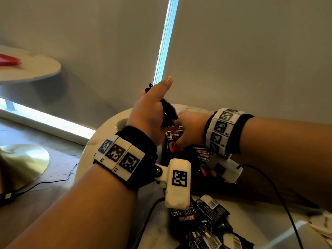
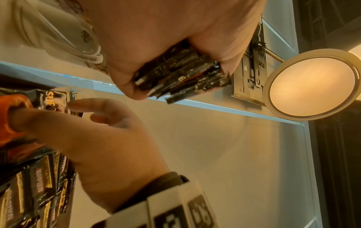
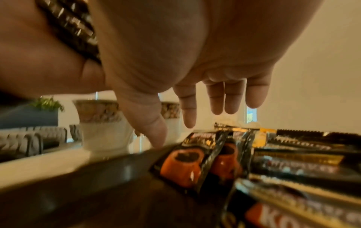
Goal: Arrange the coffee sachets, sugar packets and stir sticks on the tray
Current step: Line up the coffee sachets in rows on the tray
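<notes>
The round white marble counter (image 1: 100,139) carries a dark rectangular tray (image 3: 78,185) of black coffee sachets (image 3: 187,160). The left hand (image 1: 152,110) grips a black sachet bundle (image 2: 183,74) above; right hand (image 1: 190,126) fingers (image 3: 220,98) straight, lowered over them. White patterned cups (image 3: 101,123) stand behind the tray.

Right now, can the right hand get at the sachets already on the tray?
Probably yes. The right hand hangs open just above the sachets on the tray, nothing between them; the left hand grips its stack off to the side.
</notes>
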Available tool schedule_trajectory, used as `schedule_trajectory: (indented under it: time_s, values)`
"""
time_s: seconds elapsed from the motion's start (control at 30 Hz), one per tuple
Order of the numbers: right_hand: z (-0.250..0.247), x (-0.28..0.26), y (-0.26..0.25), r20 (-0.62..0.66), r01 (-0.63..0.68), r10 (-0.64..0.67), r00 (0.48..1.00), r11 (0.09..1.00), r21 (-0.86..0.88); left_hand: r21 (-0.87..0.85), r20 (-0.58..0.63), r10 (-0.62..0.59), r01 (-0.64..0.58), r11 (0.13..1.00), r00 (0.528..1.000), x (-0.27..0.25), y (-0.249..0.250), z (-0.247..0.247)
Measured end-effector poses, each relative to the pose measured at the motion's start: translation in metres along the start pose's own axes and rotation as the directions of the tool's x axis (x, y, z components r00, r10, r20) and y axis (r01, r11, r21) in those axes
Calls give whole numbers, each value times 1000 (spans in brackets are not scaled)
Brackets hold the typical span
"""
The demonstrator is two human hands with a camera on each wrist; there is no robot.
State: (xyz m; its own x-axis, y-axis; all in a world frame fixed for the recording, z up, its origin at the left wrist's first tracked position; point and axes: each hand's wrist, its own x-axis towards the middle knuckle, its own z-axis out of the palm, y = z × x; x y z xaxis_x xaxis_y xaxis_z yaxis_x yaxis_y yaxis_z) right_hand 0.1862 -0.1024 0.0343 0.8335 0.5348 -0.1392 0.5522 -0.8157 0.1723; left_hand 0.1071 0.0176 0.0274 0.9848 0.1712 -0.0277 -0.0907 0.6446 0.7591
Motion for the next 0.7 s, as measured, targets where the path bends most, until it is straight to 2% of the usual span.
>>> schedule_trajectory:
  time_s: [0.2, 0.33, 0.4, 0.57, 0.7]
  values:
    - [-16, -23, 23, -119, -19, 39, 992, 986, 165, -36, 133, 6, -1, 999, 991, -11, 1, 5]
    - [-25, -48, 33, -260, 65, 29, 965, 936, 347, -45, 216, -11, 21, 999, 976, -9, -4, 3]
    - [-27, -58, 35, -320, 136, -2, 947, 908, 397, -81, 211, -17, 35, 996, 977, -10, -7, 4]
    - [-24, -77, 31, -455, 324, -119, 883, 855, 405, -92, 198, -28, 47, 995, 980, -8, -14, 7]
    - [-23, -83, 31, -470, 345, -157, 869, 871, 348, -14, 170, -30, 33, 999, 985, -5, -17, 6]
